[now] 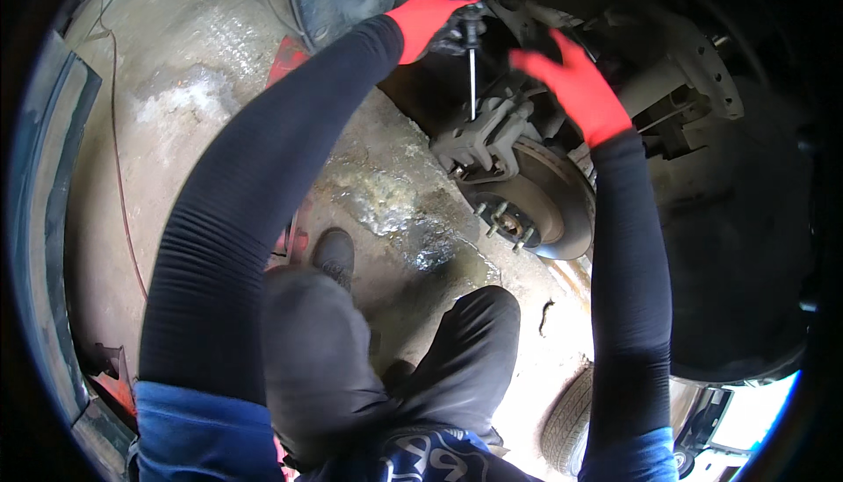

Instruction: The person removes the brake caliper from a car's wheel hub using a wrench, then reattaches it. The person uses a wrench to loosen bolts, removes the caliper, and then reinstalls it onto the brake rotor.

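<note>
My left hand [430, 28], in a red glove with dark fingers, is closed around the black handle of a screwdriver [472, 82]. Its bare metal shaft points down, with the tip at the grey brake caliper [487, 140]; how deep the tip sits is hidden. The caliper straddles a brake disc [562, 188], whose hub [507, 219] carries several bare wheel studs. My right hand [580, 87], also red-gloved, hovers above and right of the caliper. Its thumb and a finger stand apart, slightly blurred, and no held object shows.
Suspension parts [685, 69] and the dark wheel-arch surround the disc. A red metal piece [285, 61] stands behind my left forearm. The concrete floor [193, 96] has wet patches. A thin cable [118, 148] runs along the left, and a tire [566, 420] lies at lower right.
</note>
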`<state>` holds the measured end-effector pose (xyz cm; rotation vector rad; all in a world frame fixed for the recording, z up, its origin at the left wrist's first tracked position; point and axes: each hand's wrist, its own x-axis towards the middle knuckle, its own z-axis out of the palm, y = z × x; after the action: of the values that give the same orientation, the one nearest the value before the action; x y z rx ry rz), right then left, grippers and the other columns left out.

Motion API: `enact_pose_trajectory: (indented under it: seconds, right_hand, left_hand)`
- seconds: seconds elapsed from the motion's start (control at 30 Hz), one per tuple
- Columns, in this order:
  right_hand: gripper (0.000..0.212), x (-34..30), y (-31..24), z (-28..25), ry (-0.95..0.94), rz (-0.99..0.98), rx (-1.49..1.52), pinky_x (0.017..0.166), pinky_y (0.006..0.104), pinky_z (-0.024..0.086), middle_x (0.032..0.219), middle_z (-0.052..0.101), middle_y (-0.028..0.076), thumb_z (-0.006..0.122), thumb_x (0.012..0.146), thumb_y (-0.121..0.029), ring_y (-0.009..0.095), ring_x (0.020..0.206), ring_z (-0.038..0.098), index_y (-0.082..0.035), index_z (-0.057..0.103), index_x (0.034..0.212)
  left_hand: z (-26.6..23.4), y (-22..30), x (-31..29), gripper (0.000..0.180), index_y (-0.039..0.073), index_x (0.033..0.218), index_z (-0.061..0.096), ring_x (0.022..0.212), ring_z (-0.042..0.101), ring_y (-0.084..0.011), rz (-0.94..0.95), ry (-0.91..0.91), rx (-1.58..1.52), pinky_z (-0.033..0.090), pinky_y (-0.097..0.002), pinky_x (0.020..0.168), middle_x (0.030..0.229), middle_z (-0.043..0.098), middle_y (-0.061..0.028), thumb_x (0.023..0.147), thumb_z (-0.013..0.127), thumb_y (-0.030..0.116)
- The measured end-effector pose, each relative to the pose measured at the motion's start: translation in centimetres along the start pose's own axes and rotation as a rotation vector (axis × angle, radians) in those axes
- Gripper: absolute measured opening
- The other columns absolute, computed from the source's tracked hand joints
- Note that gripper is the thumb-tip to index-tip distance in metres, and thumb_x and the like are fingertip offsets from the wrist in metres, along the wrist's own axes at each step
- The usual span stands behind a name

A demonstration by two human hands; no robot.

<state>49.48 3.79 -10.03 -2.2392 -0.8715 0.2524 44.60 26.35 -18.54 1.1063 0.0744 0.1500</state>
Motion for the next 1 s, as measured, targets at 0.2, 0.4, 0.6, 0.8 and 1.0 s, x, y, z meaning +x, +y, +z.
enact_pose_trajectory:
  seconds: [0.2,0.4,0.6,0.8,1.0]
  right_hand:
    - [0.048,10.1,-4.1,7.8,0.180,-0.230,0.228,0.094,0.0404,0.048,0.108,0.068,0.025,0.063,0.092,-0.035,0.038,0.105,0.065,0.007,0.061,0.116]
    - [0.023,10.9,-2.5,7.9,0.012,0.010,0.718,0.068,0.0315,0.054,0.087,0.068,0.007,0.061,0.098,-0.023,0.019,0.073,0.066,-0.002,0.066,0.105]
    - [0.032,11.6,-1.1,7.3,0.045,0.253,0.714,0.055,0.0275,0.047,0.077,0.061,0.002,0.059,0.099,-0.036,0.015,0.063,0.058,-0.008,0.067,0.111]
    - [0.037,12.7,-0.3,7.9,0.025,0.312,0.682,0.053,0.0293,0.046,0.077,0.060,0.001,0.056,0.099,-0.043,0.015,0.061,0.056,-0.009,0.066,0.111]
    - [0.033,12.9,-0.9,9.5,0.292,0.201,0.532,0.051,0.0291,0.042,0.074,0.059,0.000,0.057,0.098,-0.042,0.014,0.059,0.056,-0.011,0.068,0.101]
  left_hand:
    - [1.9,-2.1,-0.6,0.033,-0.002,0.116,0.064,0.093,0.063,-0.0225,0.368,0.227,0.109,0.048,-0.0364,0.086,0.102,0.070,-0.0125,0.098,0.057,0.024]
    - [-1.9,-11.2,-2.3,0.050,-0.004,0.123,0.060,0.120,0.055,-0.0434,0.318,0.452,0.233,0.045,-0.0443,0.101,0.123,0.062,-0.0277,0.102,0.048,0.040]
    - [-0.3,-21.9,-2.4,0.049,0.006,0.139,0.056,0.117,0.057,-0.0158,-0.103,0.116,-0.239,0.041,-0.0298,0.104,0.129,0.064,-0.0050,0.103,0.051,0.039]
    - [0.2,-24.8,-2.1,0.054,0.011,0.139,0.058,0.118,0.057,-0.0140,-0.331,0.032,-0.549,0.041,-0.0276,0.104,0.134,0.062,-0.0022,0.103,0.046,0.049]
    - [0.8,-23.6,-1.4,0.059,0.010,0.141,0.056,0.120,0.059,-0.0170,-0.467,0.081,-0.637,0.043,-0.0298,0.105,0.137,0.062,-0.0043,0.100,0.049,0.052]
